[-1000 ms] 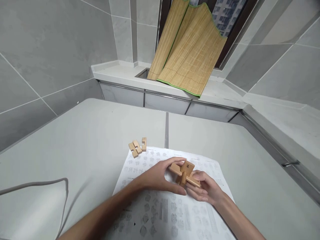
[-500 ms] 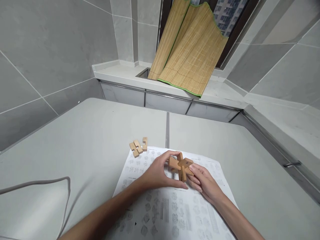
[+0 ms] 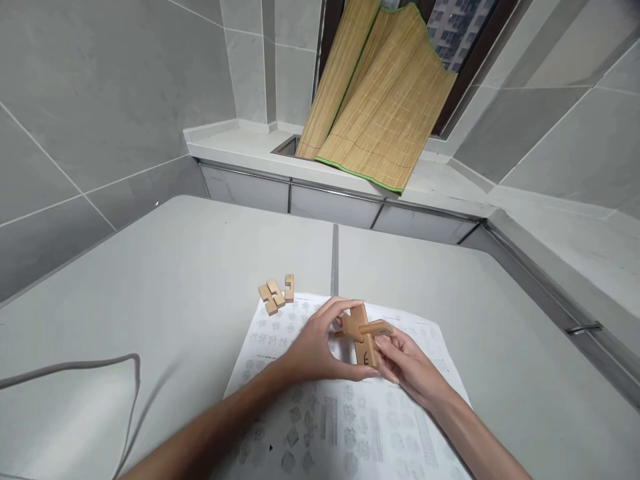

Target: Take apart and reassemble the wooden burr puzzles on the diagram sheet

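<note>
Both my hands hold a wooden interlocking puzzle of crossed notched bars just above a printed instruction sheet. My left hand curls round its left side, thumb and fingers closed on the bars. My right hand grips the right side and underside. Two loose wooden puzzle pieces lie on the table beyond the sheet's far left corner, apart from my hands.
The grey table has a seam down its middle. A grey cable loops at the left. Behind the table runs a white ledge with a bamboo mat leaning against the window. Tiled walls close both sides.
The puzzle has been turned in my hands: the long bar that lay flat now stands more upright, and both hands have shifted slightly up the sheet.
</note>
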A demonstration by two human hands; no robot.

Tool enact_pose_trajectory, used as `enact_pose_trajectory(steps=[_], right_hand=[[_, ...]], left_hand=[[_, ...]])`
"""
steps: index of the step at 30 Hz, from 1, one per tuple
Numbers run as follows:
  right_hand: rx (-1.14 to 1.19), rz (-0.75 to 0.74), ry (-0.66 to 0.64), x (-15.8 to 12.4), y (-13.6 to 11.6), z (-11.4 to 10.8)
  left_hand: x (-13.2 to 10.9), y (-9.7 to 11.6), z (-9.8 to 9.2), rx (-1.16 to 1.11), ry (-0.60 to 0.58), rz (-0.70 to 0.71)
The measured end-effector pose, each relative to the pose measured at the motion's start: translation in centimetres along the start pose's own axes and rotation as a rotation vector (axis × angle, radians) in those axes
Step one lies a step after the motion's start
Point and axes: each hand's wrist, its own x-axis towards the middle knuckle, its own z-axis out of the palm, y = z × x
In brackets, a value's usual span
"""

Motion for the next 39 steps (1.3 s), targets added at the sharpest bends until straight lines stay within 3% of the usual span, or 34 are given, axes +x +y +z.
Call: enact_pose_trajectory(steps=[5, 11, 14, 18, 25, 36, 39], right_hand=[[-0.038, -0.001, -0.047, -0.1, -0.3, -0.2], [-0.435, -0.283, 0.222, -0.3, -1.4, -0.2], [-0.485, -0.352, 0.191, -0.4, -1.6, 0.0], [-0.500, -0.327, 0.104, -0.4, -1.3, 0.4], [-0.316, -0.325, 0.216, -0.2, -0.1, 0.5], [-0.350, -0.313, 0.237, -0.4, 0.2, 0.7], [-0.334, -0.318, 0.248, -0.3, 0.1, 0.7]], left_hand=[[-0.2, 0.1, 0.0, -0.077, -0.065, -0.067], [-0.4, 0.1, 0.2, -0.097, -0.030, -0.150], [-0.3, 0.3, 0.1, -0.110, -0.034, -0.170], [-0.3, 0.4, 0.1, -0.092, -0.018, -0.162], [-0.3, 0.7, 0.0, -0.062, -0.035, -0.201], [-0.1, 0.6, -0.2, -0.096, -0.065, -0.215], [-0.1, 0.9, -0.3, -0.136, -0.070, -0.272]])
